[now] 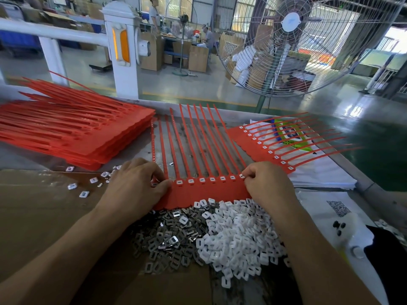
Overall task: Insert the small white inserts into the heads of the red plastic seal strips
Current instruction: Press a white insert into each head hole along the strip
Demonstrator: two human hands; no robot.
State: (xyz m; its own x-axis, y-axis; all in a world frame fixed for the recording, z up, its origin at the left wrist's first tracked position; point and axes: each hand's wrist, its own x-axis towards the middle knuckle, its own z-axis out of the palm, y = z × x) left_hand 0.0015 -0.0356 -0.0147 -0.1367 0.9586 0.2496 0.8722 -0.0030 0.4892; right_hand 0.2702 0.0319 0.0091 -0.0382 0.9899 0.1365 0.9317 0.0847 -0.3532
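A red comb of joined seal strips (204,190) lies flat in front of me, tails pointing away. Several of its heads carry white inserts (201,179). My left hand (134,183) rests on the comb's left end, thumb and fingers curled over the heads there, which it hides. My right hand (266,183) pinches a white insert (242,176) at the rightmost head. Below the comb lies a heap of loose white inserts (237,236) beside a heap of grey metal clips (169,236).
A tall stack of red seal combs (72,128) sits at the left. Another comb with white inserts (264,148) lies at the right on printed sheets (317,177). Brown cardboard (44,216) covers the near left; a few loose inserts (83,194) lie on it. A big fan (290,40) stands behind the table.
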